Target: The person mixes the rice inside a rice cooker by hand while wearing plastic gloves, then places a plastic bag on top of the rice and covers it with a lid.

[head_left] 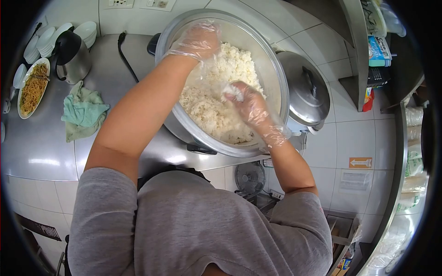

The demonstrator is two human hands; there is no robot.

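Note:
Cooked white rice (207, 112) lies heaped in a large metal pot (282, 85) with dark side handles. My right hand (252, 105), in a clear plastic glove, is closed around a small clump of rice (235, 93) above the heap. My left hand (199, 40), gloved the same way, is over the far left part of the pot, close to its inner wall. Its fingers are turned away from view and blurred by the plastic, so I cannot make out whether they hold anything.
Beside the pot stands a white appliance with a metal lid (299, 87). On the steel counter (41, 152) are a green cloth (84, 110), a metal jug (72, 60), a plate of noodles (34, 89), stacked white bowls (86, 32) and a black cord (126, 57). A fan (250, 178) sits lower down.

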